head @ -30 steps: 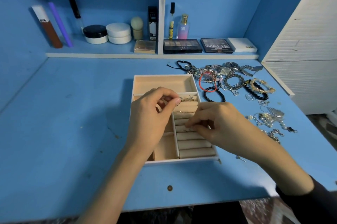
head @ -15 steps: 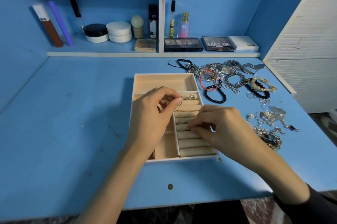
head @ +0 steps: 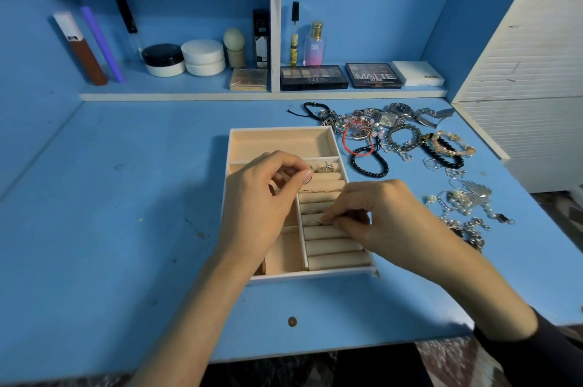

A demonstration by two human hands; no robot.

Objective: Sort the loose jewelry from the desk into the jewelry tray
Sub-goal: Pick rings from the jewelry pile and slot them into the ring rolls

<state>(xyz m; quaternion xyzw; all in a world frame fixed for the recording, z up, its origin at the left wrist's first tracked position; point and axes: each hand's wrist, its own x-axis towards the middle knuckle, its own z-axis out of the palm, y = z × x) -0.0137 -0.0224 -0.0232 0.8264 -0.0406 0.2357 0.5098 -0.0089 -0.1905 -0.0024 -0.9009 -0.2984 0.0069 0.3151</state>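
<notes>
Where my hands are: both over the jewelry tray, which sits on the blue desk straight in front of me.
Left hand: over the tray's left half, fingers curled, thumb tip against forefinger at the far end of the padded rolls. I cannot tell whether anything is between them.
Right hand: over the tray's right wall, fingers curled in, tips pinching a thin ring.
Thin ring: at my right fingertips, down in a groove about midway along the rolls, partly hidden by my fingers.
Silver rings: seated in the farthest groove, just beyond my left fingertips.
Gold strand: lies along a roll between my two hands, touching neither.
Wide compartment: across the far end of the tray, beyond my left knuckles.
Loose jewelry: heaped on the desk to the right of the tray, beyond my right hand and apart from both hands.
Black bead bracelet: flat on the desk just beside the tray's right wall, the piece nearest my right knuckles.
Watches: at the far edge of the heap, near the shelf.
Pearl pieces: on the desk to the right of my right hand.
Shelf: behind the desk, holding jars, tubes and makeup palettes.
</notes>
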